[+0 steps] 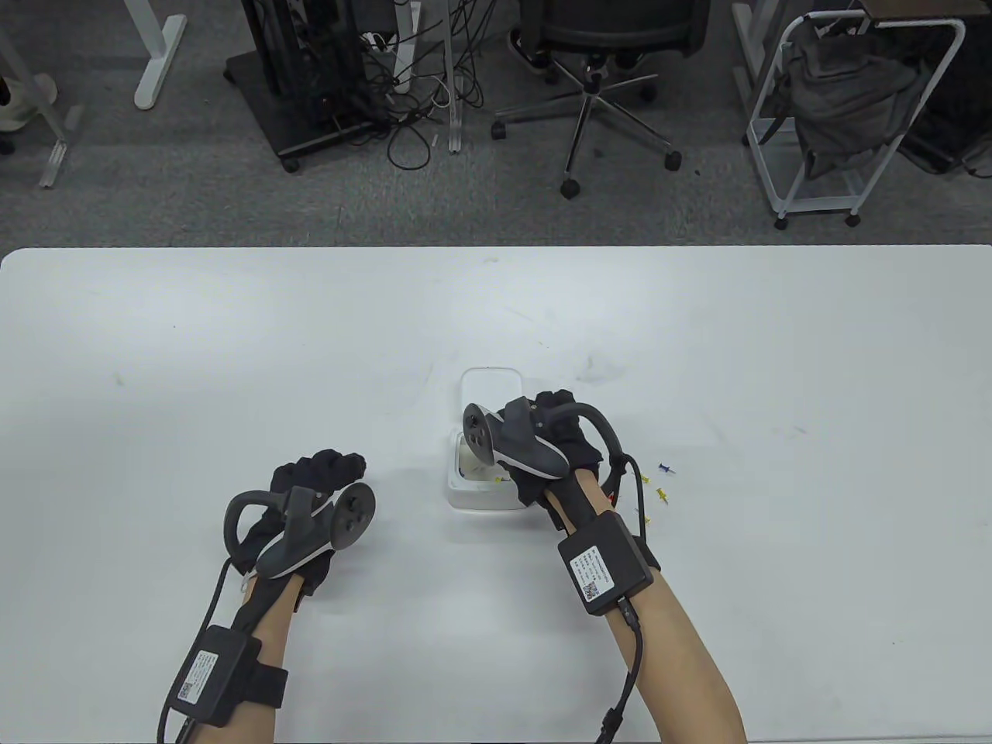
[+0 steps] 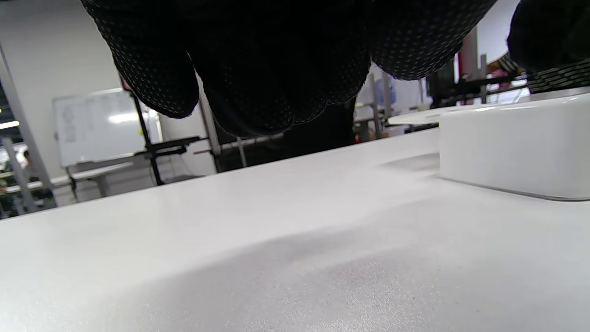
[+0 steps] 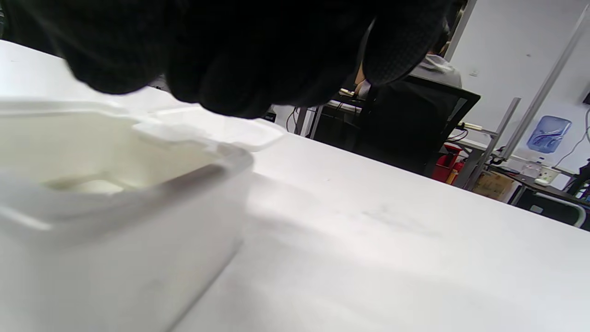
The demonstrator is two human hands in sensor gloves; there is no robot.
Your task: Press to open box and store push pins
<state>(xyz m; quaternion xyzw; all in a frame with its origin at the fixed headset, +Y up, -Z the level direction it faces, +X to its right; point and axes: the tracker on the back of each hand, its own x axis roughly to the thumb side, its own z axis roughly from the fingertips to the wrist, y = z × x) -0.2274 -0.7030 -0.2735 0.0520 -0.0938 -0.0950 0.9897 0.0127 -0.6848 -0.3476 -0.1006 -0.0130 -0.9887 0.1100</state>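
Note:
A small white box [image 1: 482, 496] stands open at mid-table, its lid [image 1: 490, 385] flipped back away from me. A yellow pin [image 1: 498, 480] lies inside. My right hand [image 1: 546, 430] hovers over the box's right side with its fingers bunched downward; in the right wrist view the right hand [image 3: 230, 55] hangs over the box [image 3: 115, 221] and lid [image 3: 221, 127], and any pin in it is hidden. Loose push pins, one blue [image 1: 665, 468] and one yellow [image 1: 661, 494], lie right of the box. My left hand [image 1: 322, 469] rests on the table left of the box, loosely curled and holding nothing.
The white table [image 1: 232, 349] stretches wide on all sides, its far edge running across the upper part of the table view. Beyond it an office chair [image 1: 597, 70] and a wire cart [image 1: 845, 116] stand on the floor. The left wrist view shows the box's side [image 2: 516, 143] close on the right.

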